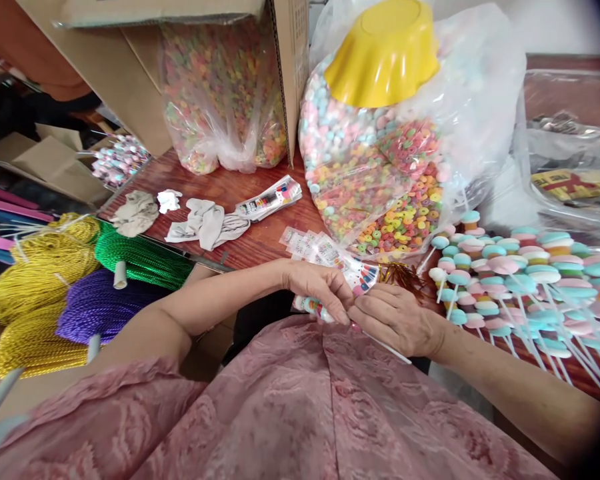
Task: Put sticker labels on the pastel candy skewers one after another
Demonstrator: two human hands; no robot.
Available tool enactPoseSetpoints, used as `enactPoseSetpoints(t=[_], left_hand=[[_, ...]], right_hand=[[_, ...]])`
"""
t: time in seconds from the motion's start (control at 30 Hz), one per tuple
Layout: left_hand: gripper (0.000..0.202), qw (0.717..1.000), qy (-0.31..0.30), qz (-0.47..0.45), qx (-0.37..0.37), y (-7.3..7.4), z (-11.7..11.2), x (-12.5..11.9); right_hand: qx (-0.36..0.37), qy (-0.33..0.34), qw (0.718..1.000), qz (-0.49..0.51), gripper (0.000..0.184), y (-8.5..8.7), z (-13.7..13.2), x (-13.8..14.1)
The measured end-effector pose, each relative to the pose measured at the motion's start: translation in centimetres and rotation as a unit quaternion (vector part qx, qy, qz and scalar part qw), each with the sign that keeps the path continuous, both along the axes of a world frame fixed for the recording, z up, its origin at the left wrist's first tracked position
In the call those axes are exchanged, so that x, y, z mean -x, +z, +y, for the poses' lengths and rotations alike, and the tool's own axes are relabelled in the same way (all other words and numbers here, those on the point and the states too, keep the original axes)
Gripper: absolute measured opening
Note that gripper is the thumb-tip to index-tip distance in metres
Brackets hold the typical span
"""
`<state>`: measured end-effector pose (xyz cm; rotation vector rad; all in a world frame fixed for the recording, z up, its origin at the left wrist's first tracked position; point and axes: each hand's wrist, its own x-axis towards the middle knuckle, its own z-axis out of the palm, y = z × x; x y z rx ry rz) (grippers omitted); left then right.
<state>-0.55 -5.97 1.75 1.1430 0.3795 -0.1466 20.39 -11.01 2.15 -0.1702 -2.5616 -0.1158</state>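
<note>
Two hands meet at the near edge of the wooden surface [267, 233]: left hand [317, 281] and right hand [403, 320], fingers pinching a wrapped candy stick [312, 307] between them, white shaft [393, 351] poking out below, lollipops [503, 265] heaped off to the right!
</note>
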Motion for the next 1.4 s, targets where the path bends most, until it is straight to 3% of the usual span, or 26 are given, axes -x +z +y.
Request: enactPoseSetpoints(t=[0.07, 0.13, 0.2, 0.23, 0.3, 0.33, 0.37, 0.4, 0.43, 0.5, 0.53, 0.6, 0.67, 0.7, 0.77, 0.8, 0.87, 0.93, 1.03, 1.1, 1.2, 1.27, 1.33, 1.4], left_hand=[[0.027, 0.998, -0.048, 0.001, -0.043, 0.8, 1.4, 0.8], [0.023, 0.988, -0.073, 0.022, -0.135, 2.2, 2.8, 1.8], [0.021, 0.951, -0.004, 0.032, -0.306, 4.3, 3.2, 2.4], [0.02, 0.909, 0.064, 0.028, -0.412, 5.4, 2.8, 2.4], [0.017, 0.771, 0.19, 0.004, -0.608, 7.2, 0.8, 1.9], [0.015, 0.714, 0.205, 0.001, -0.669, 7.6, -0.5, 1.5], [0.017, 0.682, 0.185, -0.004, -0.707, 7.5, -1.7, 1.0], [0.02, 0.672, 0.138, -0.021, -0.727, 6.9, -2.7, 0.6], [0.02, 0.673, 0.092, -0.035, -0.733, 6.0, -3.3, 0.2], [0.015, 0.705, 0.081, -0.04, -0.704, 3.8, -3.2, -0.2], [0.011, 0.737, 0.114, -0.033, -0.666, 2.9, -2.5, -0.3], [0.019, 0.792, 0.246, -0.051, -0.556, 1.9, -0.9, -0.2], [0.029, 0.802, 0.373, -0.088, -0.457, 2.0, 0.2, -0.1], [0.032, 0.793, 0.421, -0.102, -0.428, 2.2, 0.4, -0.1], [0.048, 0.783, 0.478, -0.112, -0.382, 2.4, 0.0, -0.1], [0.057, 0.794, 0.487, -0.112, -0.347, 2.2, -0.3, 0.0], [0.07, 0.845, 0.464, -0.117, -0.238, 1.6, -1.2, 0.5], [0.073, 0.884, 0.431, -0.121, -0.133, 1.0, -2.0, 1.3], [0.065, 0.873, 0.475, -0.098, -0.046, 0.9, -2.8, 2.7], [0.064, 0.839, 0.536, -0.084, -0.033, 1.4, -3.2, 3.6], [0.078, 0.807, 0.577, -0.072, -0.1, 2.2, -3.9, 5.0], [0.078, 0.838, 0.522, -0.03, -0.153, 2.8, -4.8, 6.7], [0.068, 0.886, 0.426, 0.044, -0.178, 3.1, -6.0, 9.4], [0.06, 0.908, 0.353, 0.131, -0.185, 3.1, -7.5, 12.6]], right_hand=[[0.0, -0.013, 1.0, 0.002, 0.023, 0.5, -0.2, 0.4], [0.013, -0.041, 0.999, -0.005, 0.02, 0.6, -0.3, 0.8], [0.022, -0.083, 0.996, -0.025, 0.019, 0.4, -0.1, 1.0], [0.024, -0.109, 0.993, -0.035, 0.019, 0.2, 0.2, 1.1], [0.038, -0.158, 0.986, -0.039, 0.018, -0.1, 1.2, 1.0], [0.059, -0.185, 0.981, -0.025, 0.017, -0.1, 1.8, 0.9], [0.091, -0.211, 0.973, 0.002, 0.016, 0.1, 2.4, 0.8], [0.137, -0.234, 0.962, 0.038, 0.016, 0.4, 2.8, 0.7], [0.192, -0.251, 0.946, 0.08, 0.016, 0.9, 3.1, 0.7], [0.316, -0.258, 0.899, 0.159, 0.021, 1.7, 2.8, 1.1], [0.381, -0.244, 0.872, 0.186, 0.022, 1.9, 2.4, 1.4], [0.497, -0.198, 0.819, 0.206, 0.022, 1.8, 1.5, 2.4], [0.559, -0.174, 0.783, 0.209, 0.023, 1.1, 1.0, 3.2], [0.554, -0.184, 0.782, 0.219, 0.023, 0.7, 1.0, 3.5], [0.472, -0.228, 0.813, 0.252, 0.022, 0.2, 1.4, 3.9], [0.412, -0.242, 0.837, 0.268, 0.02, 0.2, 1.7, 4.0], [0.32, -0.238, 0.867, 0.299, 0.016, 0.3, 2.1, 4.3], [0.31, -0.219, 0.86, 0.341, 0.015, 0.4, 2.0, 4.9], [0.397, -0.199, 0.811, 0.381, 0.017, -0.5, 1.2, 6.5], [0.471, -0.171, 0.786, 0.362, 0.018, -1.7, 0.3, 7.9], [0.588, -0.12, 0.753, 0.268, 0.018, -3.9, -0.8, 10.6], [0.623, -0.087, 0.756, 0.181, 0.019, -5.1, -1.3, 12.6], [0.616, -0.067, 0.775, 0.124, 0.02, -5.7, -1.6, 14.2], [0.567, -0.074, 0.815, 0.091, 0.018, -5.8, -1.8, 14.8]])
